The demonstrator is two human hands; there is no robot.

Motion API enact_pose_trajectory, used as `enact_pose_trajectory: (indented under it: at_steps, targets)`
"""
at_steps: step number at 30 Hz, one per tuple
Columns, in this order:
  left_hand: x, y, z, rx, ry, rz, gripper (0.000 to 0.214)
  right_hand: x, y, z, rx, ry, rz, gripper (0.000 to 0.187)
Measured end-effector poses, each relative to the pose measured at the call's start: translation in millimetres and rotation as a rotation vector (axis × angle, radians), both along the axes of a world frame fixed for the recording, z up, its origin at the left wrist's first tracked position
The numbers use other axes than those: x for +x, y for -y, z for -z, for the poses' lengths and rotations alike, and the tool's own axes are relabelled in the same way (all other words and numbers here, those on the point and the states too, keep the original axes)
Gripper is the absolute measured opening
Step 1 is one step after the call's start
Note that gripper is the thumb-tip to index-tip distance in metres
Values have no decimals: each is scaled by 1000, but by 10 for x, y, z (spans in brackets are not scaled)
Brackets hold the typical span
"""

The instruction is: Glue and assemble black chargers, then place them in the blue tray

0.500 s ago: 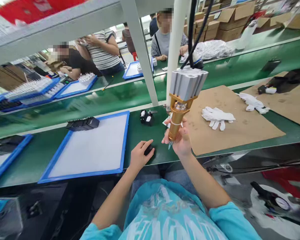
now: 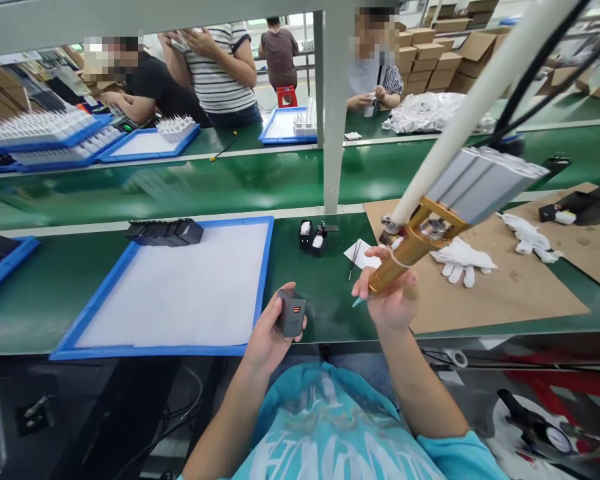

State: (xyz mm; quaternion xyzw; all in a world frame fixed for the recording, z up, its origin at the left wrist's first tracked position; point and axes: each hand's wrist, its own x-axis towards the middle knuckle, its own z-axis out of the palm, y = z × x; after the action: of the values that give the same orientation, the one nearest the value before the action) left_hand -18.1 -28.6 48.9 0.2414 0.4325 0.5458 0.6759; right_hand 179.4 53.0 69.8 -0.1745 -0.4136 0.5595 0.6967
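My left hand (image 2: pixel 270 330) grips a small dark grey box-shaped part (image 2: pixel 291 313) with an orange mark, held up just above the front edge of the green bench (image 2: pixel 325 300). My right hand (image 2: pixel 393 297) is wrapped round the gold barrel of a hanging dispensing tool (image 2: pixel 430 230), which tilts up to the right into a ribbed grey body and a white hose. The tool's thin tip (image 2: pixel 359 301) points left toward the part, a short gap away.
A blue-framed white tray (image 2: pixel 180 287) lies left of my hands, with a row of dark parts (image 2: pixel 164 231) at its far edge. Two small black parts (image 2: pixel 314 237), tweezers on paper (image 2: pixel 356 257), white gloves (image 2: pixel 461 257) on cardboard (image 2: pixel 505 293). Other people work across the conveyor.
My left hand has lifted the dark part off the bench and turned it up. The tool in my right hand has tilted from upright to slanting right.
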Motion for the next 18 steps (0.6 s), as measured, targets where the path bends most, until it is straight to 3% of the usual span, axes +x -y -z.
enact_pose_trajectory:
  at_steps: [2,5,8,10,12,14,18]
  targets:
    - [-135,27,-107,-4,90,-24,52,-21,-10,-1,2,20,15,35]
    - [-468,6,-187,49,-107,-110,56,-70,-29,1,16,33,41,35]
    - [-918,-102,-150,99,-600,-225,62,-123,-46,-1,36,48,63,35]
    - [-1211,-205,-89,100,-1005,-237,65,-148,-57,-5,44,65,68,37]
    - [-1425,-296,-38,73,-1241,-218,65,-161,-68,-9,50,75,72,36]
    - [-1508,-336,-27,43,-1177,-209,63,-169,-77,-11,57,88,78,35]
    - [-1239,-263,-127,25,-442,-256,49,-219,-87,-3,61,132,158,38]
